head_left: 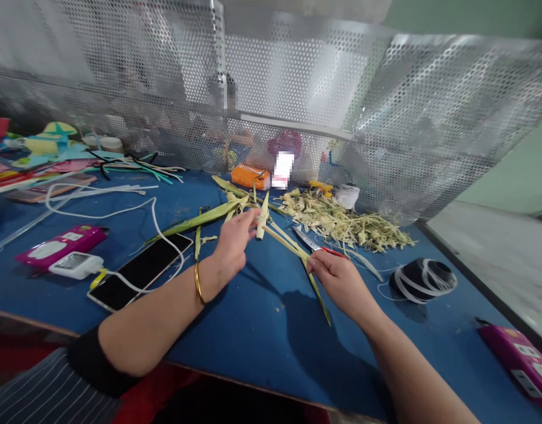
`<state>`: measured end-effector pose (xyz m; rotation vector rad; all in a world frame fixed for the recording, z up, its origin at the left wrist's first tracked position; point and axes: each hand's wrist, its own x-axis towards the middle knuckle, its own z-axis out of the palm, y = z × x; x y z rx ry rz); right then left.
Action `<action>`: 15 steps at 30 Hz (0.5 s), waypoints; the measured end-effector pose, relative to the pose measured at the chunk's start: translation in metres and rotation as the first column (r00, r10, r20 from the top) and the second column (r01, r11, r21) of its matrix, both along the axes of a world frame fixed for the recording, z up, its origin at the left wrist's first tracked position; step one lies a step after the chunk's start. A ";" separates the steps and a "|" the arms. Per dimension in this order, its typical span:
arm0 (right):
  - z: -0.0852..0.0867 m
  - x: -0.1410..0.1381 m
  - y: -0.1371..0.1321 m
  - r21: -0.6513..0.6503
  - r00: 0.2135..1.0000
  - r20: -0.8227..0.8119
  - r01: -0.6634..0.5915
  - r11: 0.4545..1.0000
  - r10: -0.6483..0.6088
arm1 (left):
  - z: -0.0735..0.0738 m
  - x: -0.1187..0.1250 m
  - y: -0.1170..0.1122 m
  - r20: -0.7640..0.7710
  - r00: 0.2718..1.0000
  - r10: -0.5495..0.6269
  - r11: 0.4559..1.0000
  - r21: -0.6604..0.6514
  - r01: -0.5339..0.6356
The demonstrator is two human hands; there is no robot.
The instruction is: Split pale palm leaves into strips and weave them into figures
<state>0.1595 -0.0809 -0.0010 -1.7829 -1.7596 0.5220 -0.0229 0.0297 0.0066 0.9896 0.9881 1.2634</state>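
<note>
Two bare hands work over a blue table (253, 365) with pale stalks (285, 240) stretched between them. The right hand (336, 277) pinches these stalks between thumb and fingertips, a thin green tip trailing below its grip toward the person. The left hand (235, 238) has its fingers reaching forward at the far end of the stalks, beside a pale pointed leaf (262, 221) — I cannot tell whether they press on it. A gold bangle (198, 284) circles the left wrist. Just beyond the right hand lie scissors (306, 238) with red handles, their blades aimed away to the left; whether the hand touches them is hidden. Farther out from the right hand spreads a heap of pale plant scraps (341, 221), and to its right stands a black spool (403, 280) wound with white cord. Long green leaves (200, 218) lie left of and beyond the left hand. Past the left fingertips sits an orange pack (250, 176) with a small dark mark too blurred to read, and beside it a lit screen (282, 169) whose content is broken into squares. Left of the left forearm are a dark phone (142, 274), a white cable (155, 218), a white block (72, 265) with a grey panel, and a magenta box (61, 244) bearing pale patches — any lettering there is too small to make out. A second magenta box (520, 359), its print equally unreadable, lies far to the right of the right forearm
</note>
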 end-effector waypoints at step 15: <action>0.002 0.004 -0.030 -0.035 0.894 0.413 -0.174 0.984 0.173 | 0.004 -0.030 -0.030 -0.961 0.172 -0.219 0.442 0.060 0.895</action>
